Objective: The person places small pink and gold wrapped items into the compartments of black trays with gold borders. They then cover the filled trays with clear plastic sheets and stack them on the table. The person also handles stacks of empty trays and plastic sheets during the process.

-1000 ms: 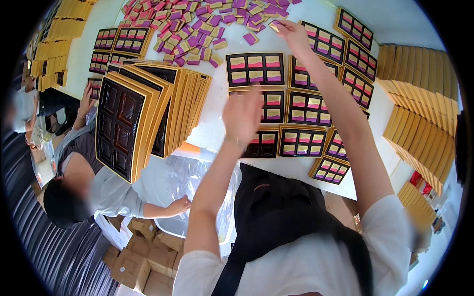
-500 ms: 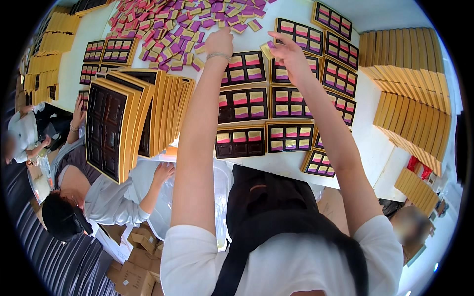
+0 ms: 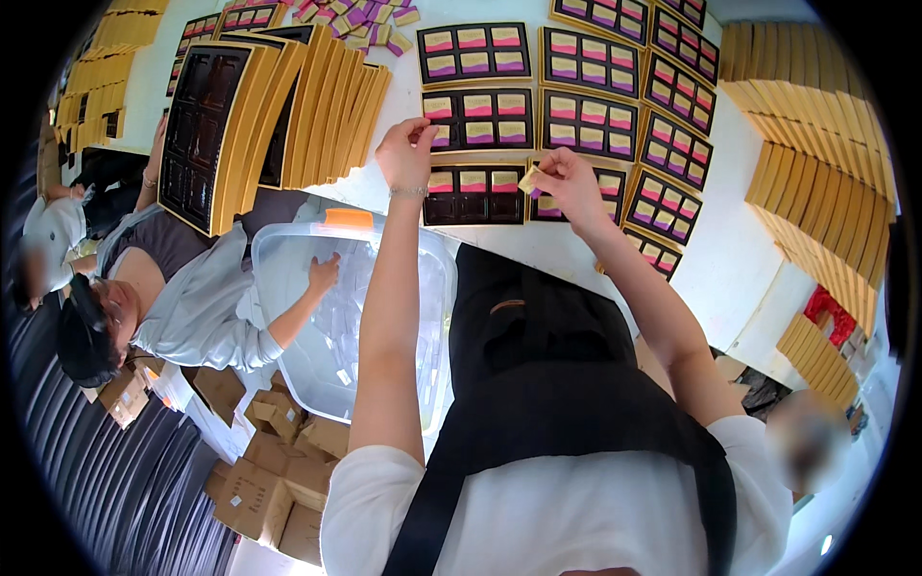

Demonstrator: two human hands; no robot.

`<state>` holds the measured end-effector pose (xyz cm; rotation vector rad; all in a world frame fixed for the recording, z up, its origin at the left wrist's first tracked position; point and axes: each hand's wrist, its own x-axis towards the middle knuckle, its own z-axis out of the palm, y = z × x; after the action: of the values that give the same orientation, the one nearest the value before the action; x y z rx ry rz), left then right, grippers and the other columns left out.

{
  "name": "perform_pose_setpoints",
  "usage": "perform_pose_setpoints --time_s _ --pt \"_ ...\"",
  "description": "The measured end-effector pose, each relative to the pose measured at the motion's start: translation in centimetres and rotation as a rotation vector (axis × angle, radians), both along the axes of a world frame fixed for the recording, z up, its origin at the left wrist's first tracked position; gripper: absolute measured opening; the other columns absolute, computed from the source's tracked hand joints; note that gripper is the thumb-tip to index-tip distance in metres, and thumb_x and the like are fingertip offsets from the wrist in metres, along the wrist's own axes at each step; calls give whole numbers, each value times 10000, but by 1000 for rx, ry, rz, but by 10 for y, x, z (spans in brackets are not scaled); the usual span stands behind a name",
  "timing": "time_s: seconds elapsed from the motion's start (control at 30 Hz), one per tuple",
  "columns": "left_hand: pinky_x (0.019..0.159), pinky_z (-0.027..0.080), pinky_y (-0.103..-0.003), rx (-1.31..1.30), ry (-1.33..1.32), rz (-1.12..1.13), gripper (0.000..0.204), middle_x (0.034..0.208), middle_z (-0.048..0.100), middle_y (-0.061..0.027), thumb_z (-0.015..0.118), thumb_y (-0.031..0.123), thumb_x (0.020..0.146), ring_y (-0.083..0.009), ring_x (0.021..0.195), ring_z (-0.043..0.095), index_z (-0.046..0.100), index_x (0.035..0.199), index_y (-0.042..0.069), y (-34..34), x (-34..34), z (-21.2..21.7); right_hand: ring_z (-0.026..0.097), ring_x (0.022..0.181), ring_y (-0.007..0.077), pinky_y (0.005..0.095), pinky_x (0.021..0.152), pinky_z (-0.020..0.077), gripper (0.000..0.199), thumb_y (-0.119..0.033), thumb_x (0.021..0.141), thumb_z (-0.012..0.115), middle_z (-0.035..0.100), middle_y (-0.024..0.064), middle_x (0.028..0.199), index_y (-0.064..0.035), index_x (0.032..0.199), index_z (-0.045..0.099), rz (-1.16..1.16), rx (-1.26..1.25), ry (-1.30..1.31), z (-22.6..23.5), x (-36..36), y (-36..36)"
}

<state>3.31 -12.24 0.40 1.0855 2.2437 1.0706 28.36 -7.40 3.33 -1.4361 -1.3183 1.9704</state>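
Note:
My left hand (image 3: 403, 158) is closed in a pinch on a small gold-and-purple wrapped piece (image 3: 441, 135). It is at the lower left slot of a dark tray box (image 3: 477, 118), whose other slots hold wrapped pieces. My right hand (image 3: 574, 189) pinches another gold-and-purple wrapped piece (image 3: 530, 180) between thumb and fingers. That piece is just right of the nearest box (image 3: 473, 208), which has pink-and-gold pieces in its upper row and bare dark slots in its lower row. Under my right hand, another box (image 3: 608, 182) with pieces is partly hidden.
More boxes (image 3: 589, 62) with pieces stand in rows ahead. Stacked empty trays (image 3: 202, 134) rise at left, near a loose pile of pieces (image 3: 370, 19). Gold box stacks (image 3: 816, 125) line the right. A co-worker (image 3: 192, 298) reaches into a clear plastic bin (image 3: 288, 374) below the table.
Both my hands have come nearer: the left from the loose pile to a tray slot, the right back with its piece. The view has shifted, showing more of the plastic bin.

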Motion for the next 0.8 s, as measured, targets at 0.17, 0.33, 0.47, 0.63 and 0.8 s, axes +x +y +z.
perform_pose_setpoints --time_s 0.17,0.33,0.47,0.63,0.8 --pt "625 491 -312 70 164 44 176 802 591 -53 781 176 690 -163 632 571 692 811 84 -1 15 -19 611 712 116 253 592 481 111 -20 831 636 624 48 825 -59 921 584 21 130 -143 -3 -3 -51" --pt "629 488 -322 79 150 97 202 797 571 -58 775 188 722 -168 639 567 644 815 66 1 14 -24 605 809 250 345 671 492 119 -29 776 651 622 91 855 -57 875 593 174 573 -433 -6 -22 -70" --pt "644 488 -337 79 168 54 277 801 571 -64 791 235 712 -183 662 571 623 838 54 2 13 -26 567 935 302 407 756 484 157 -69 764 651 614 108 1011 -69 914 603 231 782 -452 -18 -20 -73" --pt "712 477 -377 -40 204 21 515 839 534 -84 843 356 627 -246 747 549 552 902 32 1 19 -15 460 1145 312 432 944 379 397 -206 794 642 499 144 1247 -15 1127 543 517 1119 -448 -6 -4 -91" --pt "760 460 -416 -150 171 23 586 896 538 -124 835 414 625 -310 831 540 529 950 34 3 13 -29 239 1404 254 485 1132 191 770 -413 776 653 308 120 1494 15 1366 403 816 1124 -573 -5 11 -96"
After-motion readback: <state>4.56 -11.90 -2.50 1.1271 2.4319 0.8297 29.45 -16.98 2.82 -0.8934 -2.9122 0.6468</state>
